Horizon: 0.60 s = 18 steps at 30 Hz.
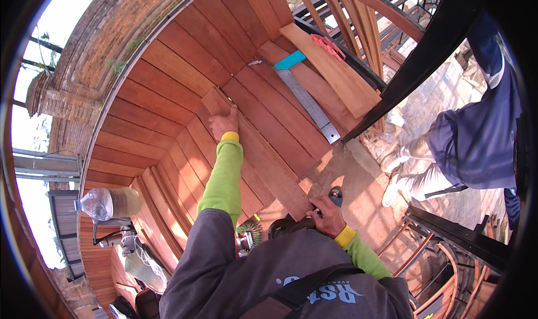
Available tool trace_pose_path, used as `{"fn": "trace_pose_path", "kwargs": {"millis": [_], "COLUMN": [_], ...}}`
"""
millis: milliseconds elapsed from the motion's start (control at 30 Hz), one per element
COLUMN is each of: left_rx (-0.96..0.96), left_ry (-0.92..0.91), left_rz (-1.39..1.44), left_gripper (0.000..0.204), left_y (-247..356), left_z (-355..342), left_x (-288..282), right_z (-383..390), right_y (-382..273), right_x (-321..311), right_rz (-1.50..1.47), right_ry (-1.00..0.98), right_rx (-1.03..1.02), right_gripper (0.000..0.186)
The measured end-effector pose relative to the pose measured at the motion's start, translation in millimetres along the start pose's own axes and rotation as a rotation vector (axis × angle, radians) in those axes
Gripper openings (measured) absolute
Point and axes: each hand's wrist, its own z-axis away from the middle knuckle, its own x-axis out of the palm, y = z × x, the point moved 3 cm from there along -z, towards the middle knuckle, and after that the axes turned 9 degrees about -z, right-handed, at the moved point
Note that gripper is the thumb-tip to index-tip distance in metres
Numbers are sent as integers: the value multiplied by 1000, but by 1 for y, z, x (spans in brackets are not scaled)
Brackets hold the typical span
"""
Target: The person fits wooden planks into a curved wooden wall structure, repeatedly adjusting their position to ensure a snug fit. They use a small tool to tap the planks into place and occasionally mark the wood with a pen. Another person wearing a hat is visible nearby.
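A long reddish-brown wooden plank (263,159) lies slantwise across the slatted seat of a curved wooden bench (274,117). Near its far end, my left hand (224,124) grips the plank by its edge, fingers curled. My right hand (329,217) is closed round the near end, close to my body; a small dark thing shows by its fingers, too small to name. Right of the plank rests a square with a teal handle (290,60) and a steel blade (305,101). Beside it, a lighter loose board (330,69) carries a red plastic tool (328,46).
The bench's tall slatted back (162,72) curves round the left and far side. A plastic bottle (115,202) stands at left. Below the plank is a metal power tool (246,240). A person in dark blue (476,134) stands at right, near a black metal frame (459,237).
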Motion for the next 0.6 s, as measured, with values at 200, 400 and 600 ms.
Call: {"fn": "trace_pose_path", "kwargs": {"millis": [200,400,600], "left_rx": [17,-20,-1], "left_ry": [-2,-25,8], "left_rz": [-12,-31,-27], "left_gripper": [92,89,89], "left_y": [-1,-2,-2], "left_z": [-7,-13,-10], "left_x": [6,14,13], "right_z": [-3,-2,-8], "right_y": [-6,-7,-24], "right_x": [1,-1,-1], "right_rz": [43,82,315], "right_ry": [-18,-61,-162], "right_rx": [-28,-8,47], "right_gripper": [36,49,72]}}
